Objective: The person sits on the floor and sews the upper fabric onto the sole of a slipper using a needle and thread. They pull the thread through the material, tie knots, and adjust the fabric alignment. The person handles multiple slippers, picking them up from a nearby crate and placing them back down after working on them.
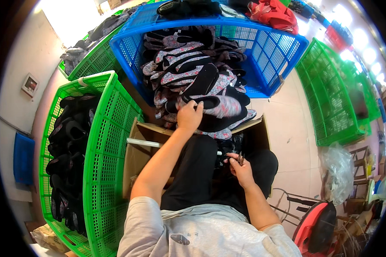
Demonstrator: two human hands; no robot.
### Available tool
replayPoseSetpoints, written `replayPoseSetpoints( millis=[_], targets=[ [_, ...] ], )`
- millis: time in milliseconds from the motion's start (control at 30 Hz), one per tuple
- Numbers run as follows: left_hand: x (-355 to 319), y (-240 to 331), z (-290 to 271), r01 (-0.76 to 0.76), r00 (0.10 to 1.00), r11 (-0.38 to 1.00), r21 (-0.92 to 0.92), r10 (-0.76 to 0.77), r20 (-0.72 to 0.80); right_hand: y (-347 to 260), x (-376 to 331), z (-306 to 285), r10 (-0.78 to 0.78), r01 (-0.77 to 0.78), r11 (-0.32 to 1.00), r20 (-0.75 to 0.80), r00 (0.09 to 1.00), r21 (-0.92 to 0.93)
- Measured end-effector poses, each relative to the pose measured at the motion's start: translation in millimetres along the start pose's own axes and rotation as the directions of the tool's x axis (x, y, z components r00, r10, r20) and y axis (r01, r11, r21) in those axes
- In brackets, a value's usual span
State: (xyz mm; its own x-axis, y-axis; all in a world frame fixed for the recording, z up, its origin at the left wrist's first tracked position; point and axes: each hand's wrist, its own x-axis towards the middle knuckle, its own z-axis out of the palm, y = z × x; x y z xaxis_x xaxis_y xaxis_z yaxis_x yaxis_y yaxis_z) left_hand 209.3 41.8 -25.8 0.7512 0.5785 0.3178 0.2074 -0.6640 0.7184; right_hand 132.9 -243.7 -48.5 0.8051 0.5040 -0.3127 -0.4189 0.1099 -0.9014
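My left hand (190, 115) is closed on the black-lined edge of a floral fabric shoe (223, 106), which is smeared by motion. That shoe is at the near side of a heap of similar grey, pink and black floral shoes (188, 58), spilling from a blue plastic crate (268, 55) lying with its open side toward me. Above my right thigh, my right hand (241, 170) is closed around a small dark tool (240, 159); its kind is too small to make out. A white rod (143, 142) runs under my left forearm toward my right hand.
An open cardboard box (135, 160) stands around my knees. At left is a green crate (109, 141) of dark shoes (70, 141); another green crate (99, 55) lies behind it. At right are a green crate (326, 94), clear plastic bag (338, 167) and red-and-black round seat (317, 227).
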Motion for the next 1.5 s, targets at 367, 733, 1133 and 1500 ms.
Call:
replayPoseSetpoints(
  millis=[367, 733, 1133, 1500],
  targets=[
    [-54, 64, -170, -0.500, 0.655, 0.865, -0.052, 0.416, 0.631, -1, -21, 2, 0.032, -0.035, 0.994, 0.031, 0.999, 0.106],
    [-174, 43, -189, -0.484, 0.525, 0.875, -0.024, 0.312, 0.792, 20, -76, 47, 0.194, -0.224, 0.967, 0.219, 0.956, 0.120],
    [-167, 65, -164, -0.325, 0.689, 0.935, -0.142, 0.337, 0.642, 28, -68, 61, 0.122, -0.143, 0.984, 0.193, 0.974, 0.102],
    [-161, 63, -140, -0.453, 0.578, 0.876, -0.169, 0.433, 0.692, 58, -53, 68, -0.116, 0.121, 0.991, 0.081, 0.990, -0.059]
  ],
)
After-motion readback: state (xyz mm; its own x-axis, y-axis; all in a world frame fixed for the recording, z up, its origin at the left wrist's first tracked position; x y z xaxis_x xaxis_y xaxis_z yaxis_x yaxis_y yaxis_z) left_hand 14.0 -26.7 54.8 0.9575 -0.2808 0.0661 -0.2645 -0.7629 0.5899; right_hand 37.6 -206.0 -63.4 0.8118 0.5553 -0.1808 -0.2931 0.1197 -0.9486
